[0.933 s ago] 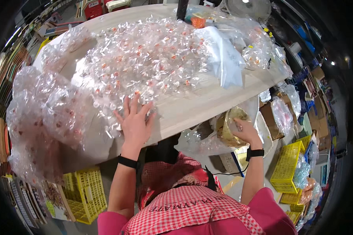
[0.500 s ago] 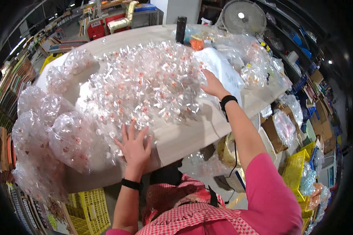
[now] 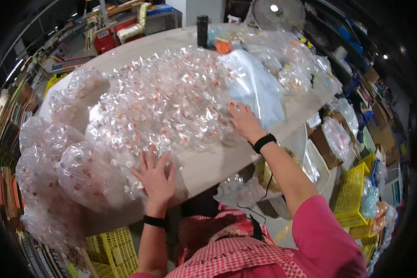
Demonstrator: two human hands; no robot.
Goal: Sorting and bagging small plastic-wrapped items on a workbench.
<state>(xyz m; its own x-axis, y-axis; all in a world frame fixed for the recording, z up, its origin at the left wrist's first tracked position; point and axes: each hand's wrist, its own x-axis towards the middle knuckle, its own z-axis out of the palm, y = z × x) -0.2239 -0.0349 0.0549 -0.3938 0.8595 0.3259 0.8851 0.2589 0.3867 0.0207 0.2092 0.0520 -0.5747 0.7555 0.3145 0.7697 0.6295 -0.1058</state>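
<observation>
A wide heap of small clear plastic packets with red and white bits [image 3: 171, 92] spreads over the pale table [image 3: 208, 162]. At the heap's near edge lies my left hand [image 3: 156, 178], palm down with the fingers spread, touching the nearest packets. My right hand [image 3: 246, 121] rests against the heap's right side, its fingers apart and slightly bent. Neither hand visibly grips a packet. Beside the right hand is a pale bluish-white plastic sheet [image 3: 255, 88]. Large clear bags filled with similar packets [image 3: 83, 171] are piled to the left of my left hand.
A black cylinder [image 3: 202, 31] stands at the table's far edge, near a small orange bag [image 3: 223, 46]. More clear bags [image 3: 294, 78] lie at the back right before a round fan [image 3: 278, 15]. Yellow crates [image 3: 352, 197] stand low at the right and below the table's left part.
My right hand has moved down toward me along the heap's right side, uncovering more of the pale sheet. My left hand has stayed nearly in place. The view has shifted slightly.
</observation>
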